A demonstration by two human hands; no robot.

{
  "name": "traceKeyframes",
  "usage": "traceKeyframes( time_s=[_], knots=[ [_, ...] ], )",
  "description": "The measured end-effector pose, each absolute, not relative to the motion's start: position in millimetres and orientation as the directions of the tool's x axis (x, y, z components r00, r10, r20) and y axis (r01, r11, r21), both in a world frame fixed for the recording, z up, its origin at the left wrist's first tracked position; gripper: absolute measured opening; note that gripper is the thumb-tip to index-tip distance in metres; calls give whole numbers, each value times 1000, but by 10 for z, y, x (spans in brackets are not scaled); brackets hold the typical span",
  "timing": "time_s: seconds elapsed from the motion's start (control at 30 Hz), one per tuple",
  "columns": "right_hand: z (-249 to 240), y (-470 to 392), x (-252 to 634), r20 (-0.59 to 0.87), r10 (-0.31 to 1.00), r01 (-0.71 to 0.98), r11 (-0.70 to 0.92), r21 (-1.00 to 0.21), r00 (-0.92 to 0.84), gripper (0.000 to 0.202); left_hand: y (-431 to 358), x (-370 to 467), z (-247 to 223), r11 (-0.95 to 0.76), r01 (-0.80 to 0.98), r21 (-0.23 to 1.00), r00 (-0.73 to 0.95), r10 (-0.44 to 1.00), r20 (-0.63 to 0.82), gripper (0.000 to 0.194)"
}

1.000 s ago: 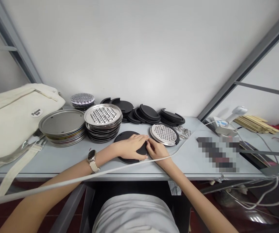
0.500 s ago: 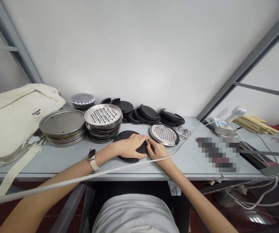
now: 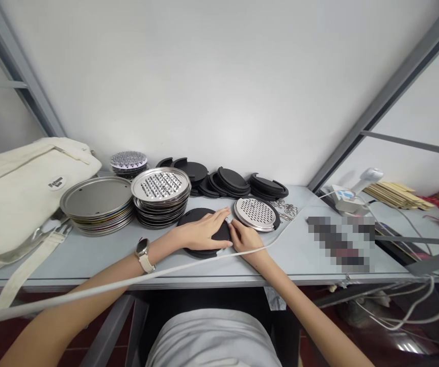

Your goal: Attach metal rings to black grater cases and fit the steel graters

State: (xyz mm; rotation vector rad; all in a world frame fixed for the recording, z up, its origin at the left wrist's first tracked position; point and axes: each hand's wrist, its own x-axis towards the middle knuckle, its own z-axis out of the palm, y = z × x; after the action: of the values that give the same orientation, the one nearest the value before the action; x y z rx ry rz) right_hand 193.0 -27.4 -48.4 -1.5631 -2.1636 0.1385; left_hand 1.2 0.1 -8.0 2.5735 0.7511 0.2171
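A black round disc-shaped holder lies flat on the bench in front of me. My left hand rests over it, fingers stretched out and thumb spread apart. At the holder's right edge, my right hand is closed in a pinch on a small shiny metal piece, mostly hidden by the fingers. The left fingertips are close to that piece. Just beyond the right hand lie round metal grater plates with a black rim part. A pile of small metal wire pieces is beside them.
Stacked grater discs and larger metal plates stand at left, near a cream bag. More black holders lie along the wall. A white cable crosses in front of my wrists. A white scanner stands at right.
My left fingers have lifted and spread slightly near the holder's right edge, showing more of the small metal piece. My right hand keeps its pinch. The view has shifted slightly.
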Motion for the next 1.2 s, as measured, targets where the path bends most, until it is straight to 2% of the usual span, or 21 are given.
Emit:
traceKeyframes(
  time_s=[0.33, 0.63, 0.9, 1.2],
  knots=[
    [-495, -254, 1942, 332, 912, 846, 365, -389, -241, 24, 14, 6, -86, -769, 445, 459, 844, 531, 73, 73],
    [-505, -261, 1946, 352, 916, 770, 364, -525, -194, 20, 15, 24, -49, -767, 310, 562, 852, 486, 194, 58],
    [-514, -257, 1947, 349, 910, 766, 386, -513, -225, 19, 34, 67, -153, -841, 356, 407, 818, 491, 299, 49],
    [-471, -292, 1936, 342, 898, 774, 419, -474, -277, 19, 18, 73, -128, -871, 385, 307, 821, 474, 317, 37]
  ],
)
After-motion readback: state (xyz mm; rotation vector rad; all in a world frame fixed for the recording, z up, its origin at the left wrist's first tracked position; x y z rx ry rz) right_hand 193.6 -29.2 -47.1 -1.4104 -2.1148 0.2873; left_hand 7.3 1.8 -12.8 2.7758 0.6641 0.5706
